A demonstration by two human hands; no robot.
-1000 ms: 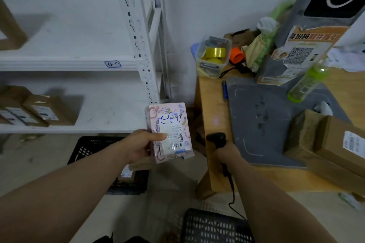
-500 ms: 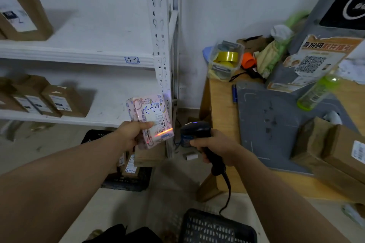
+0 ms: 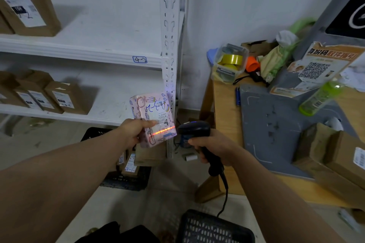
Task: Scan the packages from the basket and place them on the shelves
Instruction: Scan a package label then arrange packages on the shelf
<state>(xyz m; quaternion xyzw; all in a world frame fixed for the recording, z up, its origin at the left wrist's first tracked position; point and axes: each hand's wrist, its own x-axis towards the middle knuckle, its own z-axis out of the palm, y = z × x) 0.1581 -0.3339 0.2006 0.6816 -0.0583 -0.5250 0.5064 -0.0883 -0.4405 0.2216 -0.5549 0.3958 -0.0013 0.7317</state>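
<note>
Raised from the bench's front edge a second ago, the black scanner [image 3: 194, 129] now points left at the pink package [image 3: 152, 112], and a red scan line lies across the package's label.

On the left is the white shelving unit [image 3: 110, 53]. Two of its shelves show, the upper one tagged "4-2" on its front edge. The wooden bench [image 3: 225, 124] stands to the right and carries a grey mat [image 3: 276, 124].

Two black baskets sit on the floor. The far basket [image 3: 126, 181] lies below the lower shelf, and the brown packages in it are mostly hidden behind the left forearm. The near basket [image 3: 213, 229] is cut off by the bottom edge.

One brown box [image 3: 27, 2] stands at the upper shelf's left end, with a second cut off beside it. Three labelled boxes [image 3: 65, 98] stand in a row on the lower shelf, and more run out of view to their left. Cardboard boxes [image 3: 335, 156] at the bench's right edge are partly out of frame.

The package is wrapped in pink with doodle prints. It has a white label and blue handwriting that is upside down and hard to read. It is held in the air in front of the shelving's post.

The left hand [image 3: 134, 132] has its grip pinching the package's lower left side, thumb on the front, fingers hidden behind. The right hand [image 3: 213, 146] has its grip wrapped round the scanner's handle, and the cord hangs toward the near basket.
</note>
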